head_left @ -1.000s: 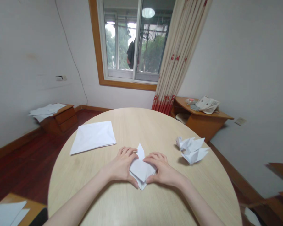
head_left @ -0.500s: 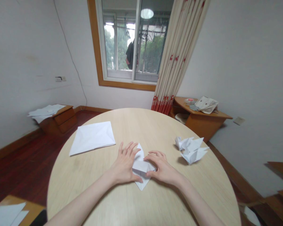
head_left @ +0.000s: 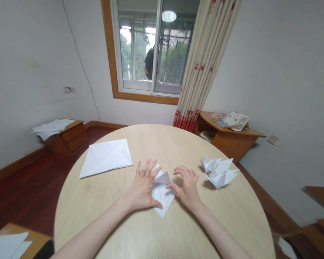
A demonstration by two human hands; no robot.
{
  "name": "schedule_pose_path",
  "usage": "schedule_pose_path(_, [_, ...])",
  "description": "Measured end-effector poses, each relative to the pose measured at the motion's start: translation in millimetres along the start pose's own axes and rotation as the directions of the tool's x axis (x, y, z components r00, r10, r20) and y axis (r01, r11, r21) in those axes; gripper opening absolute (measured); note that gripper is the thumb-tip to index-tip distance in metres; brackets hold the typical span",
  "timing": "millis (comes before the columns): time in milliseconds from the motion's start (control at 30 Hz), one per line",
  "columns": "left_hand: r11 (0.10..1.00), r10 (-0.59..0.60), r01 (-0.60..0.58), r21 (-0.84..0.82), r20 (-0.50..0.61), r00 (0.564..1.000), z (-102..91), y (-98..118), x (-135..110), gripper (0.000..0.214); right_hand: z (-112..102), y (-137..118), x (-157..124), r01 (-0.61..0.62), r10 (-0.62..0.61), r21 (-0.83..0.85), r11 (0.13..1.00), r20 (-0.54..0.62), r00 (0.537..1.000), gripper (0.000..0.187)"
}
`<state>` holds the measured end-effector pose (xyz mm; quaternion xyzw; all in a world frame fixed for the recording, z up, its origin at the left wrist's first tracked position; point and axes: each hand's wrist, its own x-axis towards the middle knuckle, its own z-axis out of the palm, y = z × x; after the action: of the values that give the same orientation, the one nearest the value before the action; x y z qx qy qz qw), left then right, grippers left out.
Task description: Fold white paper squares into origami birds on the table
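Two bare hands are at the worktop, and they are apart, with neither clamped on anything. The left hand [head_left: 143,187] lies with its fingers spread and lifted, and its thumb [head_left: 158,205] rests against the lower left edge of one folded white paper piece [head_left: 162,191]. The right hand [head_left: 186,186] is curled just to the right, its thumb [head_left: 170,186] at or very near the paper's upper right edge; whether they touch cannot be told. The folded piece lies flat near the middle of the round, pale wood-grain worktop [head_left: 162,237], a kite shape with its lower point toward the near edge. One larger folded white sheet [head_left: 105,158] lies toward the far left edge. Toward the right edge sits a cluster of folded paper shapes [head_left: 220,173], apparently two, though their overlap makes the count uncertain. Past the far edge stand one low wooden cabinet [head_left: 66,138] with loose white sheets [head_left: 52,127] on top and one wooden corner desk [head_left: 232,142] holding a cloth-like bundle [head_left: 236,121] and a small round dish [head_left: 217,116]. Between them are one window [head_left: 145,50] and one red-hemmed, cream curtain [head_left: 205,61]. More white sheets [head_left: 8,246] lie on a wooden surface at the lower left corner of the view.
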<state>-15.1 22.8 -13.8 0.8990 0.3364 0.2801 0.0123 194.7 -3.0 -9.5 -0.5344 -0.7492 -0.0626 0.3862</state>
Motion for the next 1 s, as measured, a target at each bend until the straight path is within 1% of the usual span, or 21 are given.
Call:
schedule_pose_path(100, [1.0, 0.012, -0.012, 0.006, -0.013, 1.0, 0.8, -1, 0, 0.13, 0, 3, -1, -0.019, 0.016, -0.027, 0.999, -0.083, 0.996, 0.016])
schedule_pose_path(167, [1.0, 0.024, -0.024, 0.0, -0.02, 1.0, 1.3, -1, 0, 0.129, 0, 5, -2, -0.025, 0.021, -0.045, 0.999, -0.099, 0.995, 0.013])
schedule_pose_path(267, [0.999, 0.032, -0.032, -0.011, -0.013, 0.999, 1.3, -2, 0, 0.127, 1, 6, -3, -0.013, 0.007, -0.068, 0.998, -0.093, 0.996, 0.009])
schedule_pose_path(300, [0.999, 0.034, -0.035, -0.011, -0.013, 0.999, 1.0, -3, 0, 0.126, 2, 6, -4, 0.001, -0.008, -0.069, 0.998, -0.094, 0.996, 0.009])
schedule_pose_path(400, [0.999, 0.049, -0.049, -0.011, -0.015, 0.999, -0.4, -3, 0, 0.124, 4, 5, -6, 0.045, -0.051, -0.062, 0.997, -0.093, 0.994, 0.018])
schedule_pose_path(567, [0.998, 0.059, -0.059, -0.009, -0.005, 0.998, -2.4, -2, 0, 0.114, 5, 3, -6, 0.078, -0.079, -0.054, 0.996, -0.029, 0.996, 0.027])
schedule_pose_path(733, [0.998, 0.055, -0.055, 0.012, 0.017, 0.998, -4.4, 1, 1, 0.102, 6, 1, -5, 0.096, -0.094, -0.064, 0.993, 0.033, 0.995, 0.026])
schedule_pose_path(867, [1.0, 0.019, -0.021, 0.024, 0.057, 0.998, -8.1, 4, 3, 0.089, 8, 0, -6, 0.077, -0.071, -0.062, 0.995, 0.086, 0.994, 0.027])
schedule_pose_path(1000, [1.0, 0.003, -0.005, 0.029, 0.065, 0.998, -10.7, 7, 3, 0.08, 10, -1, -7, 0.063, -0.054, -0.069, 0.996, 0.13, 0.99, 0.027])
